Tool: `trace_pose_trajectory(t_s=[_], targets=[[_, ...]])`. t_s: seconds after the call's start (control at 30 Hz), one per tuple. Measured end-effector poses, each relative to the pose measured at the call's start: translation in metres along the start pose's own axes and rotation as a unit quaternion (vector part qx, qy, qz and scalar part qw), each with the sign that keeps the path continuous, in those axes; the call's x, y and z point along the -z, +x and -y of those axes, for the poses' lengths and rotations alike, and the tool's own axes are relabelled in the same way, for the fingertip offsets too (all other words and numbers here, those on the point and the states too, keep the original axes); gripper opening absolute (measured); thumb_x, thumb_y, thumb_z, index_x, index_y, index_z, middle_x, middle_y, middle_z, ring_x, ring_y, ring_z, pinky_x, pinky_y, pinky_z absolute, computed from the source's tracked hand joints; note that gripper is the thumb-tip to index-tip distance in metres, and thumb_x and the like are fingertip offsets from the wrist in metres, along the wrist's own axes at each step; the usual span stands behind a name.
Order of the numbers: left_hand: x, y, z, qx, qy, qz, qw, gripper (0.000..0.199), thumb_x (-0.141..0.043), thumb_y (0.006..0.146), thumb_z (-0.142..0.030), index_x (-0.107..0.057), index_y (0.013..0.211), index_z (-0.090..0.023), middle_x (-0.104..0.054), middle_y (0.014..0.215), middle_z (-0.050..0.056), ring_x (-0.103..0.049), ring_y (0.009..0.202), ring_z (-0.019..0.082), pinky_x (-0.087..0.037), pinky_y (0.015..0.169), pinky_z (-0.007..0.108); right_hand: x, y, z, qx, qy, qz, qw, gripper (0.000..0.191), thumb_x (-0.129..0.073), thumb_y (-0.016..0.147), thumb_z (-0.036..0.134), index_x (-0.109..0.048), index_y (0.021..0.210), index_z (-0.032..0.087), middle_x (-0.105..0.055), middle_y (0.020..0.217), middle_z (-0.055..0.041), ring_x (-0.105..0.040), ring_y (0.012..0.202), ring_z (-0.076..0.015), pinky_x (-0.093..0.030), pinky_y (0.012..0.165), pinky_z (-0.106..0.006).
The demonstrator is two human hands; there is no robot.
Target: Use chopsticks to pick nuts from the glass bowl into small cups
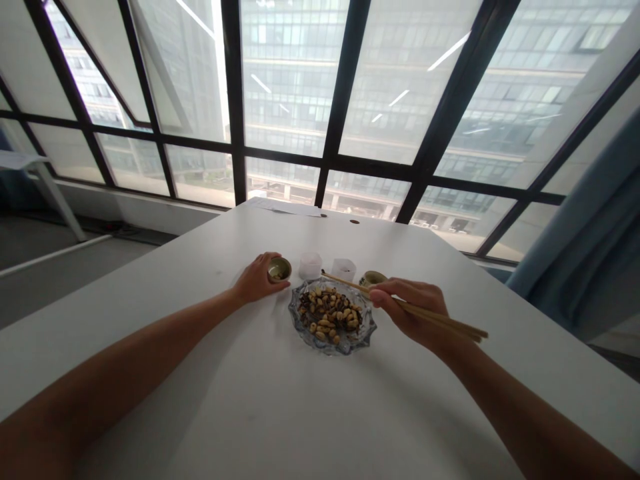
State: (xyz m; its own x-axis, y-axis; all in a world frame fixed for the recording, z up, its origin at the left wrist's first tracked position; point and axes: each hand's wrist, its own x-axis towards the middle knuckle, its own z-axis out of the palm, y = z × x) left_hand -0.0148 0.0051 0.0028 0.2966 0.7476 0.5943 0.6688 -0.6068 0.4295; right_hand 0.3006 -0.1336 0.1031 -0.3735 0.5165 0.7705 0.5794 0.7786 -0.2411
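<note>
Bare forearms reach in from the two lower corners. Fingers of the right hand are closed on a pair of chopsticks, the thumb pressing along them. Fingers of the left hand curl round the side of a small green bowl, thumb on the near side; some pale pieces lie inside it. Slanting across the view, the chopsticks' long axis runs from thick ends at near right to tips at far left, above the far rim of a scalloped glass dish. One dark bit shows at the tips; whether it is gripped, I cannot tell. Nuts and dark pieces fill the dish. Just beyond stand a left white cup and a right white cup; a second bowl is partly hidden behind the right hand. White tabletop stretches towards tall windows, with a blue curtain at right.
</note>
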Motion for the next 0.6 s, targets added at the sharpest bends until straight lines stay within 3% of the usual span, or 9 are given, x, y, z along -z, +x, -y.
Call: trace_pose_trajectory(t_s=[0.1, 0.3, 0.47, 0.6], targets=[[-0.001, 0.000, 0.001, -0.005, 0.006, 0.002, 1.000, 0.065, -0.074, 0.071, -0.052, -0.052, 0.123, -0.020, -0.062, 0.123, 0.014, -0.059, 0.117, 0.032, -0.048, 0.102, 0.045, 0.001, -0.002, 0.001, 0.042, -0.018, 0.015, 0.999, 0.016, -0.064, 0.093, 0.031, -0.076, 0.086, 0.022, -0.075, 0.071, -0.0049, -0.068, 0.056, -0.0170, -0.052, 0.050, -0.027], [-0.003, 0.000, 0.005, 0.013, 0.007, -0.007, 1.000, 0.068, -0.074, 0.070, -0.055, -0.052, 0.124, -0.021, -0.062, 0.125, 0.013, -0.060, 0.117, 0.031, -0.048, 0.102, 0.045, 0.002, 0.002, 0.001, 0.021, -0.030, 0.014, 0.999, 0.024, -0.061, 0.095, 0.035, -0.074, 0.079, 0.022, -0.074, 0.067, -0.0043, -0.066, 0.052, -0.0154, -0.051, 0.049, -0.025], [-0.001, 0.000, 0.006, 0.091, -0.033, -0.012, 0.995, 0.071, -0.071, 0.070, -0.061, -0.052, 0.123, -0.017, -0.068, 0.116, 0.014, -0.066, 0.104, 0.029, -0.052, 0.094, 0.043, 0.008, 0.005, -0.009, -0.073, 0.004, -0.030, 0.997, 0.034, -0.060, 0.095, 0.041, -0.071, 0.070, 0.021, -0.072, 0.059, -0.0033, -0.068, 0.049, -0.0159, -0.053, 0.049, -0.025], [0.005, 0.004, 0.013, 0.143, -0.055, 0.026, 0.988, 0.075, -0.069, 0.070, -0.066, -0.053, 0.123, -0.017, -0.071, 0.109, 0.014, -0.069, 0.096, 0.028, -0.054, 0.088, 0.042, 0.013, 0.005, -0.022, -0.152, 0.061, -0.089, 0.982, 0.038, -0.062, 0.092, 0.050, -0.072, 0.072, 0.019, -0.073, 0.061, -0.0051, -0.070, 0.051, -0.0185, -0.059, 0.051, -0.029]])
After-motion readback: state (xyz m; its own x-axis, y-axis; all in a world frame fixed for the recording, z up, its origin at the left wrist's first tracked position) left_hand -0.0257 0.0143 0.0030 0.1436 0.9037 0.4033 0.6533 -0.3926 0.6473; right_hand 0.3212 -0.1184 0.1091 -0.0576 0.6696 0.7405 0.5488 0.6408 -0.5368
